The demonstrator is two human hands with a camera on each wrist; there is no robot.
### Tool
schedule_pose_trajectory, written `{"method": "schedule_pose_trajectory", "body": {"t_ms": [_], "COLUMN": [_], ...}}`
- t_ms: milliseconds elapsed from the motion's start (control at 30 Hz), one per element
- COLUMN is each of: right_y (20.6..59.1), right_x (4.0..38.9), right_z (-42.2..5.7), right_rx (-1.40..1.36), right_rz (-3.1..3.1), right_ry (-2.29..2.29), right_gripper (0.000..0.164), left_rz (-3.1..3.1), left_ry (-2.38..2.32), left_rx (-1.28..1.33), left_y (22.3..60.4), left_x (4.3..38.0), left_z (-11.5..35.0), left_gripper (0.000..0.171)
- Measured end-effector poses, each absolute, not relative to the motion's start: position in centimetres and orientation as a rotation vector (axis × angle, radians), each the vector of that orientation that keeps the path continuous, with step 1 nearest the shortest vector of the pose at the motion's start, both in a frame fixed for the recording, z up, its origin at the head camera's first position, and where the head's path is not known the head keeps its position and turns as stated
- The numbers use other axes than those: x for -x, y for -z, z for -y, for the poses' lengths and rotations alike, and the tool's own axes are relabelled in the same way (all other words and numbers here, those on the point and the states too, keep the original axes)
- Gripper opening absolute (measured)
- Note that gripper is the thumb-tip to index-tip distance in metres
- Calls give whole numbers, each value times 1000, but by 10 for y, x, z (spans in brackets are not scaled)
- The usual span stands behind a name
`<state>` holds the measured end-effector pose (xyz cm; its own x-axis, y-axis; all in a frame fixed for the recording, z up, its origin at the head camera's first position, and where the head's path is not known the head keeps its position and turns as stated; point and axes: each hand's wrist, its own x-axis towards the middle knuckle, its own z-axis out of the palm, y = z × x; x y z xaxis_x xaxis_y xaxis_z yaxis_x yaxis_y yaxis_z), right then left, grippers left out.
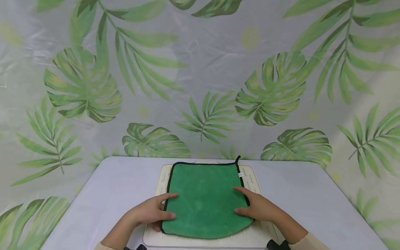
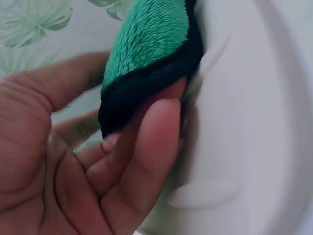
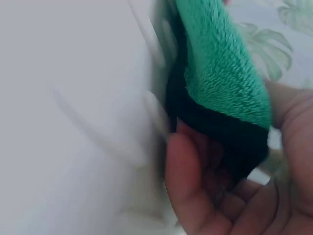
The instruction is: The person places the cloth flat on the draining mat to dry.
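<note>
A green plush cloth (image 1: 203,198) with black edging lies spread over a cream ridged board (image 1: 152,238) in the head view. At its left edge my left hand (image 1: 153,210) grips it, thumb on top and other fingers tucked beneath the border. My right hand (image 1: 260,207) holds the opposite edge the same way. The left wrist view shows curled fingers (image 2: 156,142) under the black edging (image 2: 142,83). In the right wrist view, fingers (image 3: 183,171) likewise go under the lifted edge of the cloth (image 3: 222,73). Some fingertips are hidden beneath the fabric.
The board rests on a white table (image 1: 125,180). Behind the table hangs a pale curtain (image 1: 206,69) printed with green leaves. A black loop (image 1: 238,159) sticks up from the cloth's far right corner, and a small white label (image 1: 240,175) sits on its right edge.
</note>
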<state>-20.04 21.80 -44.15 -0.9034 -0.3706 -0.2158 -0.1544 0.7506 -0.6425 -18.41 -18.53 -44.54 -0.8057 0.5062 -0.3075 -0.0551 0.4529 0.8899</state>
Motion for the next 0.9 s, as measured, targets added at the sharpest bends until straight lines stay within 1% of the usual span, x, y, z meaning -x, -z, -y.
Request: {"method": "schedule_pose_trajectory", "body": {"t_ms": [133, 300, 533, 700, 900], "right_y": [443, 452, 457, 454, 454], "right_x": [191, 185, 177, 175, 169], "right_z": [-229, -237, -239, -239, -241], "right_rx": [468, 491, 472, 392, 346], "right_rz": [-2529, -2465, -2487, -2527, -2393], "right_ry": [1061, 1224, 1280, 1263, 1304], "right_gripper": [81, 74, 67, 66, 73], "left_rz": [-2126, -2144, -2164, -2065, -2007], "left_ry": [-1420, -1451, -1443, -1476, -1461], "left_rx": [-407, -395, -361, -391, -370], "left_y": [447, 448, 450, 451, 453], "left_x": [177, 170, 161, 158, 154], "left_z": [189, 191, 191, 193, 196], "left_gripper": [78, 75, 70, 73, 74]}}
